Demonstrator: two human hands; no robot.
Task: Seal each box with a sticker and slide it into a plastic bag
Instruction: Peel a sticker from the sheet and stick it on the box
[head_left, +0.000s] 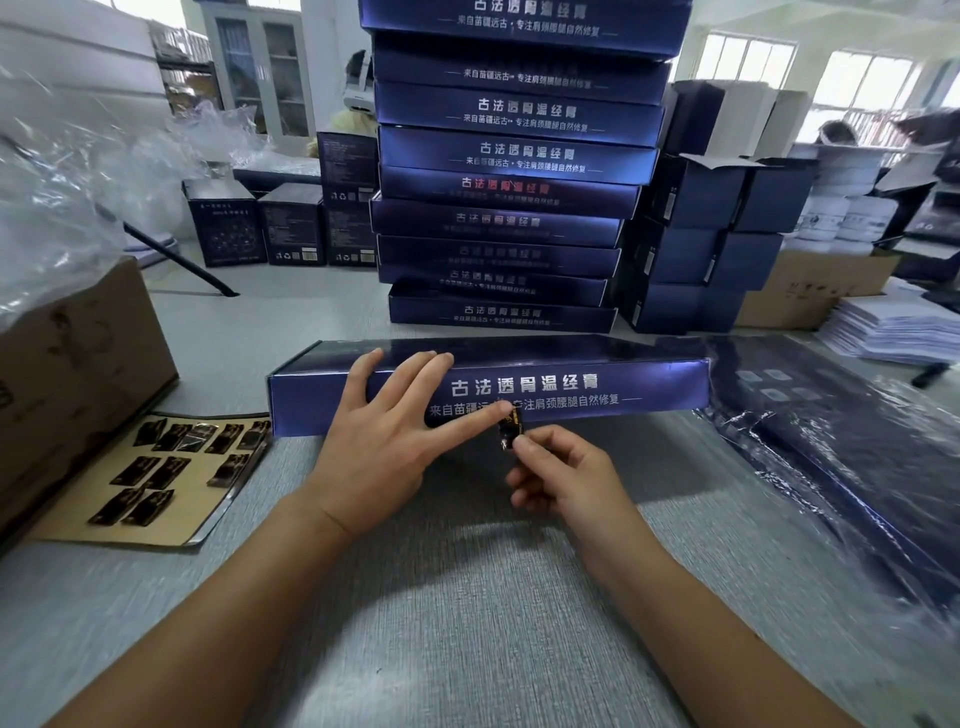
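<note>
Cardboard box (571, 384), long, flat and dark blue, lies on the grey surface (467, 597) just above the middle of the view, its printed long side facing the person.

The left hand (379, 441) lies spread on that box with straight fingers: the fingers reach over the top edge, and the thumb stretches toward 3 o'clock and presses on the front face. Under the thumb tip sits the upper end of a small black-and-gold sticker (511, 428), at the lower edge of the front face. The right hand (561, 473), at 5 o'clock from the sticker, pinches the sticker's lower end between thumb and forefinger, with its other fingers curled in.

At 8 o'clock from the box a brown sticker sheet (156, 478) lies flat on the surface, with more of the same dark stickers in loose rows. At 9 o'clock stands a brown carton (67, 374), with crumpled clear plastic (62, 208) heaped above it. At 12 o'clock, just behind the box, rises a tall stack of boxes (514, 182) of the same kind. At 3 o'clock lies a bagged box (831, 441), dark under shiny clear film. Small dark cartons (691, 244) are piled just right of the stack.
</note>
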